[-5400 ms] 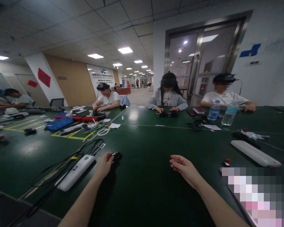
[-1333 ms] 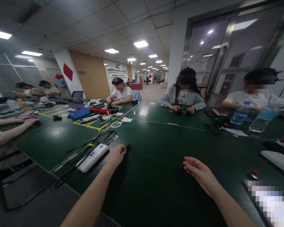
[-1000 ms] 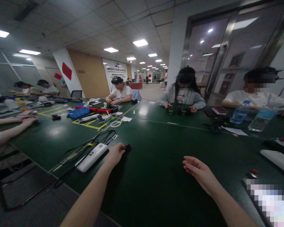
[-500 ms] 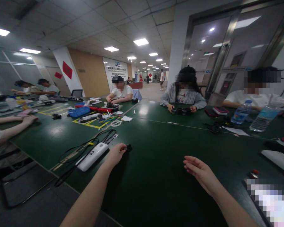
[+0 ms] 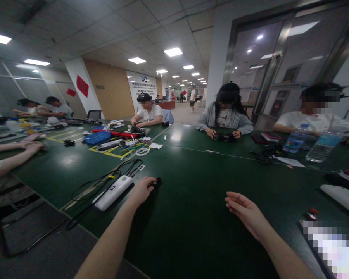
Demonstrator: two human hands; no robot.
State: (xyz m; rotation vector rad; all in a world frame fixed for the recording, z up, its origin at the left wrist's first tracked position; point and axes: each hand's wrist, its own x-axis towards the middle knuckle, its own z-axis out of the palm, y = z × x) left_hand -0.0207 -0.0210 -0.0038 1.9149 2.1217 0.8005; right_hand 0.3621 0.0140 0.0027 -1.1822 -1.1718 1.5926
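Note:
My left hand point(image 5: 144, 190) is closed around one end of a small black object point(image 5: 158, 181) on the green table point(image 5: 186, 217); its exact kind is too small and dark to tell. Just left of that hand lies a white power bank-like box point(image 5: 113, 192) marked "2", with black cables point(image 5: 104, 176) looped beside and over it. My right hand point(image 5: 244, 209) rests at the table's right middle, fingers stretched out and slightly curled, palm turned inward, holding nothing.
Two water bottles point(image 5: 322, 145) and a tangle of black cable point(image 5: 266, 154) stand at the right. A blue basket point(image 5: 97, 137) and a white cable coil point(image 5: 142, 152) lie at the far left. Across the table a person point(image 5: 223, 116) in a striped shirt holds a black device point(image 5: 223, 137).
My hands and the small black object stay practically where they were. In the background, a walking person has moved slightly left.

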